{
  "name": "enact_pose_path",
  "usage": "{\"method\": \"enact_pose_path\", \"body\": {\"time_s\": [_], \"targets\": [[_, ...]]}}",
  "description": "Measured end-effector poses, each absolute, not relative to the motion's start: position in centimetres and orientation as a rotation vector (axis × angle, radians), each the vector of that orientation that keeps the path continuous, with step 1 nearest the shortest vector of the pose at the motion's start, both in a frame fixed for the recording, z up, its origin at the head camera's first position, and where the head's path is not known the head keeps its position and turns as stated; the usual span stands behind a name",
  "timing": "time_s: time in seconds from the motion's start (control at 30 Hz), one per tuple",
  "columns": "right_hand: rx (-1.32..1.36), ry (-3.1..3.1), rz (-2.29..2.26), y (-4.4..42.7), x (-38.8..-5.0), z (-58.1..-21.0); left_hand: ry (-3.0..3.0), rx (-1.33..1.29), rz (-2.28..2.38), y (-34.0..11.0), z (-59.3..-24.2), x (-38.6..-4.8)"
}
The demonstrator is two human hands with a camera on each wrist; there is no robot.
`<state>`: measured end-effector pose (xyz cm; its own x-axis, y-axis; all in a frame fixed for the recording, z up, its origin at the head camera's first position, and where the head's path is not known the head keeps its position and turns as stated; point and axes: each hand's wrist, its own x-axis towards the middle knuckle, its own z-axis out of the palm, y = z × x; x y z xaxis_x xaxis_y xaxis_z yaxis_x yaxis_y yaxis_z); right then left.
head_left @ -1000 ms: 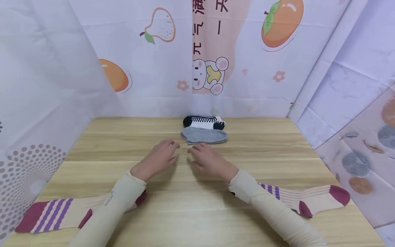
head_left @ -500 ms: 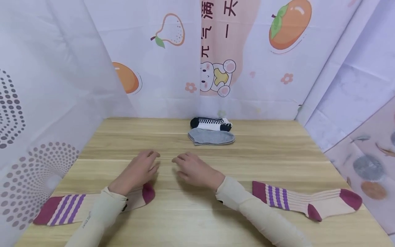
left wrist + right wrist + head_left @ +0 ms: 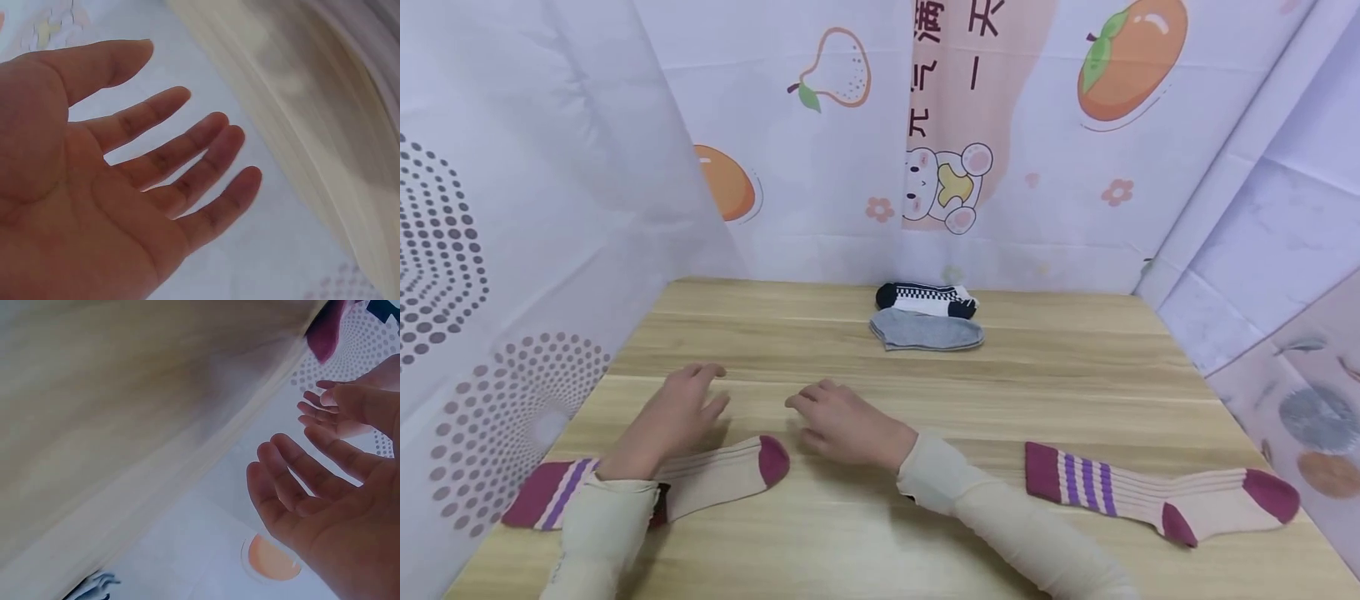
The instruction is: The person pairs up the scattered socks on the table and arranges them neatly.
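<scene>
Above the left striped sock, cream with maroon toe and cuff and purple bands, hovers my left hand. Its fingers are spread and relaxed, and the palm holds nothing in the left wrist view. My right hand is over the wood just right of that sock's toe, fingers loosely bent around nothing. A matching striped sock lies flat at the right, its cuff toward the middle. My left forearm and wrist hide part of the left sock, including its heel area.
Toward the back of the wooden table lie folded grey socks. Right behind them is a black-and-white checkered pair of ankle socks. Printed cloth walls off the back and both sides.
Both hands have moved left and back toward me, away from the grey socks, and have drawn farther apart. The view has shifted left. The socks stay in place on the table.
</scene>
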<state>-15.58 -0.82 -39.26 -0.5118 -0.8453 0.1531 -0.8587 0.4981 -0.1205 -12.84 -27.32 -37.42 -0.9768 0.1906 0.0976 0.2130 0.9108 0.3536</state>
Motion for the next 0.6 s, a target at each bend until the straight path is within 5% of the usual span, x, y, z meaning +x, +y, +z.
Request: {"method": "enact_pose_path", "body": {"time_s": [0.6], "targets": [[1.545,-2.753,0.282,-4.2,-14.1,-40.0,-3.174,0.03,-0.481,-37.8,-37.1,-9.6]]}}
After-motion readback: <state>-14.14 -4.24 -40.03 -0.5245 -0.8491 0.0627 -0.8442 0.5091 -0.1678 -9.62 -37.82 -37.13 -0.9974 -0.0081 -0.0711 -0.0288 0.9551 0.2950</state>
